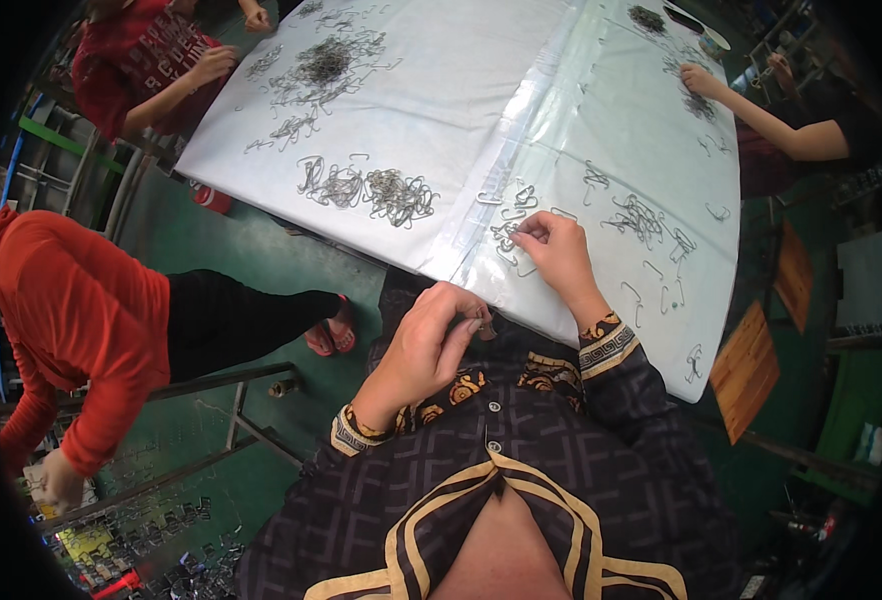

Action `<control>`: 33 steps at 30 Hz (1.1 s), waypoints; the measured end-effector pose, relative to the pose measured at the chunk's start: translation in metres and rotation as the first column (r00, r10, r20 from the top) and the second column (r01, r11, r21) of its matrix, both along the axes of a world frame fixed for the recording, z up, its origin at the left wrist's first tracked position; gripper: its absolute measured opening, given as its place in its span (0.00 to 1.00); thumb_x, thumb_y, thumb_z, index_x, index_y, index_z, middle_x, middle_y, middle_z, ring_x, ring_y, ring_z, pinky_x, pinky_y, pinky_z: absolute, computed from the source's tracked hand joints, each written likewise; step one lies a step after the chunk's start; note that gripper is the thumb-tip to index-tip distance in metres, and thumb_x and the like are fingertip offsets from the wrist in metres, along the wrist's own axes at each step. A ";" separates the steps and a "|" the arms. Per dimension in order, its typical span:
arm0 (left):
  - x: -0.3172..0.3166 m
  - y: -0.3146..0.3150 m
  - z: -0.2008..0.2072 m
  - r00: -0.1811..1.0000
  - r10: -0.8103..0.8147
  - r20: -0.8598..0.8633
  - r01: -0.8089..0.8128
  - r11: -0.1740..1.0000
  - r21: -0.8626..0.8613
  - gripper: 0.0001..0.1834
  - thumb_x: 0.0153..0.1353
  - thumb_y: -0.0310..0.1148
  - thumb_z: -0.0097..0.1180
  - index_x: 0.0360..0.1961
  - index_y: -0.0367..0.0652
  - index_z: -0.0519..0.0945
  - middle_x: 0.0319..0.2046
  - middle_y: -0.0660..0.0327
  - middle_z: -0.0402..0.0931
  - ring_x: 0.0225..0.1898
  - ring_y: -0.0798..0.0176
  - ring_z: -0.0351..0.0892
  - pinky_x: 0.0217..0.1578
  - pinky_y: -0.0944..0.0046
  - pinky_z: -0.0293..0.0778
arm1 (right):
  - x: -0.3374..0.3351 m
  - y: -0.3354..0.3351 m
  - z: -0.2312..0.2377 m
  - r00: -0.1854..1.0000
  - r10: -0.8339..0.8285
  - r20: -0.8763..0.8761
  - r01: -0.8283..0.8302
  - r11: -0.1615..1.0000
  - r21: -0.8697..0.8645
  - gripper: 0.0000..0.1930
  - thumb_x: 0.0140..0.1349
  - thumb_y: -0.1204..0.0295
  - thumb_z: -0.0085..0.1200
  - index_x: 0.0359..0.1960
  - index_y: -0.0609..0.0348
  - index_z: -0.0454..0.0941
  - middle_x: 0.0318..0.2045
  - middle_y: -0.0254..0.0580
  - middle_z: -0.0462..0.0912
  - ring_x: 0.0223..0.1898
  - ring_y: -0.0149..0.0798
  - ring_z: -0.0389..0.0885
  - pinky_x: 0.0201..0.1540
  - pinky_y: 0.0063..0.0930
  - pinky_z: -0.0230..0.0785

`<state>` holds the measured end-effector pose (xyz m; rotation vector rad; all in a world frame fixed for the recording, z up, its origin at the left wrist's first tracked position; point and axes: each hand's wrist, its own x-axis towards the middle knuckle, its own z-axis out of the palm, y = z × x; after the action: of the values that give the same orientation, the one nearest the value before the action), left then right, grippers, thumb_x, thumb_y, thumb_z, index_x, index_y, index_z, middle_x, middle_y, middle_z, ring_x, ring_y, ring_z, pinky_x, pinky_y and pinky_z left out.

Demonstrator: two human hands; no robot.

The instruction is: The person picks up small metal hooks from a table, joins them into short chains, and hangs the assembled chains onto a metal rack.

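A workshop with a green floor (176, 235) surrounds my table (451, 110), which is covered in pale sheeting. Nearest, my left hand (423, 345) is at the table's near edge, thumb bent toward curled fingers; I cannot tell whether it holds anything. Slightly farther and to the right, my right hand (561, 255) has its thumb and fingertips drawn together at a loose cluster of bent wire hooks (506, 238); I cannot tell whether they grip one. More hooks lie scattered to its right, and a dense hook pile (398, 197) lies farther to the left. Beyond, one co-worker's hand (699, 82) reaches into hooks at far right; another's hand (213, 65) is at the far left edge.
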<state>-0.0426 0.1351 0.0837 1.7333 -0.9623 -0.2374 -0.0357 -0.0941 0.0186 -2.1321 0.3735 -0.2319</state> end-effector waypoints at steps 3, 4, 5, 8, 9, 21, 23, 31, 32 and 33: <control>-0.001 -0.003 -0.002 1.000 -0.010 0.000 0.010 1.000 -0.003 0.07 0.59 0.14 0.49 0.36 0.35 0.69 0.35 0.55 0.75 0.37 0.61 0.76 0.42 0.64 0.72 | -0.001 -0.007 -0.012 0.999 -0.041 -0.015 0.042 0.995 0.094 0.08 0.54 0.74 0.65 0.30 0.66 0.80 0.22 0.38 0.83 0.22 0.26 0.78 0.27 0.21 0.71; -0.001 -0.003 -0.003 1.000 -0.012 0.000 0.012 1.000 -0.006 0.07 0.59 0.14 0.48 0.36 0.35 0.69 0.35 0.55 0.75 0.37 0.61 0.76 0.42 0.64 0.72 | -0.001 -0.009 -0.015 0.998 -0.055 -0.019 0.057 0.990 0.133 0.08 0.54 0.74 0.65 0.30 0.67 0.80 0.22 0.38 0.83 0.22 0.26 0.78 0.27 0.20 0.71; -0.001 -0.004 -0.003 1.000 -0.014 -0.004 0.014 1.000 -0.008 0.07 0.60 0.14 0.48 0.36 0.35 0.69 0.35 0.55 0.75 0.37 0.61 0.76 0.42 0.64 0.72 | -0.002 -0.011 -0.017 0.998 -0.055 -0.025 0.059 0.983 0.173 0.08 0.54 0.74 0.64 0.31 0.67 0.79 0.22 0.38 0.83 0.22 0.25 0.78 0.26 0.19 0.70; -0.002 -0.004 -0.002 1.000 -0.013 -0.014 0.013 1.000 -0.005 0.07 0.60 0.15 0.48 0.36 0.35 0.69 0.35 0.55 0.75 0.37 0.61 0.76 0.43 0.64 0.72 | -0.002 -0.013 -0.015 0.996 -0.061 -0.062 0.076 0.959 0.273 0.07 0.55 0.76 0.63 0.31 0.67 0.78 0.22 0.38 0.83 0.22 0.25 0.77 0.25 0.18 0.70; -0.002 -0.004 -0.003 1.000 -0.013 -0.015 0.013 1.000 -0.003 0.06 0.60 0.15 0.48 0.36 0.35 0.69 0.35 0.55 0.75 0.37 0.61 0.76 0.43 0.64 0.72 | -0.001 -0.013 -0.014 0.994 -0.072 -0.086 0.094 0.953 0.289 0.07 0.55 0.76 0.62 0.32 0.67 0.78 0.23 0.38 0.83 0.21 0.25 0.77 0.25 0.18 0.69; -0.002 -0.009 -0.008 0.999 0.011 -0.031 -0.010 1.000 0.026 0.05 0.61 0.16 0.50 0.38 0.34 0.72 0.35 0.56 0.76 0.37 0.62 0.77 0.42 0.65 0.72 | -0.019 -0.008 0.009 1.000 0.008 -0.003 -0.003 0.667 0.745 0.06 0.57 0.78 0.59 0.35 0.67 0.77 0.29 0.46 0.84 0.25 0.30 0.81 0.28 0.21 0.73; -0.002 -0.011 -0.008 0.999 0.020 -0.038 -0.019 0.999 0.033 0.05 0.62 0.17 0.50 0.38 0.34 0.73 0.35 0.56 0.77 0.37 0.63 0.78 0.41 0.66 0.73 | -0.028 -0.001 0.013 0.998 0.039 0.050 -0.064 0.626 0.777 0.05 0.58 0.80 0.58 0.35 0.66 0.76 0.29 0.47 0.84 0.25 0.30 0.80 0.29 0.21 0.73; -0.003 -0.021 -0.012 0.993 0.049 -0.104 -0.041 0.996 0.075 0.03 0.63 0.19 0.51 0.38 0.34 0.73 0.34 0.56 0.79 0.37 0.64 0.80 0.41 0.66 0.74 | -0.049 0.019 0.015 0.993 0.006 0.121 -0.099 0.610 0.786 0.03 0.57 0.82 0.55 0.31 0.68 0.75 0.26 0.42 0.82 0.26 0.30 0.82 0.30 0.20 0.75; -0.004 -0.021 -0.012 0.993 0.053 -0.109 -0.044 0.996 0.076 0.03 0.63 0.19 0.51 0.38 0.34 0.73 0.34 0.56 0.79 0.37 0.64 0.80 0.41 0.66 0.74 | -0.049 0.019 0.011 0.995 0.001 0.096 -0.075 0.627 0.776 0.03 0.57 0.82 0.56 0.31 0.68 0.75 0.25 0.41 0.81 0.26 0.30 0.82 0.30 0.20 0.76; -0.004 -0.021 -0.014 0.992 0.055 -0.115 -0.046 0.996 0.077 0.03 0.63 0.19 0.51 0.38 0.34 0.73 0.34 0.56 0.79 0.37 0.64 0.80 0.41 0.66 0.74 | -0.048 0.018 0.007 0.997 -0.036 0.064 -0.024 0.664 0.747 0.03 0.57 0.82 0.56 0.30 0.68 0.74 0.25 0.42 0.81 0.26 0.30 0.82 0.30 0.20 0.76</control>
<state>-0.0462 0.1142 0.0697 1.7883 -0.8325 -0.3416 -0.0842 -0.0764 0.0256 -1.2878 0.3514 -0.1229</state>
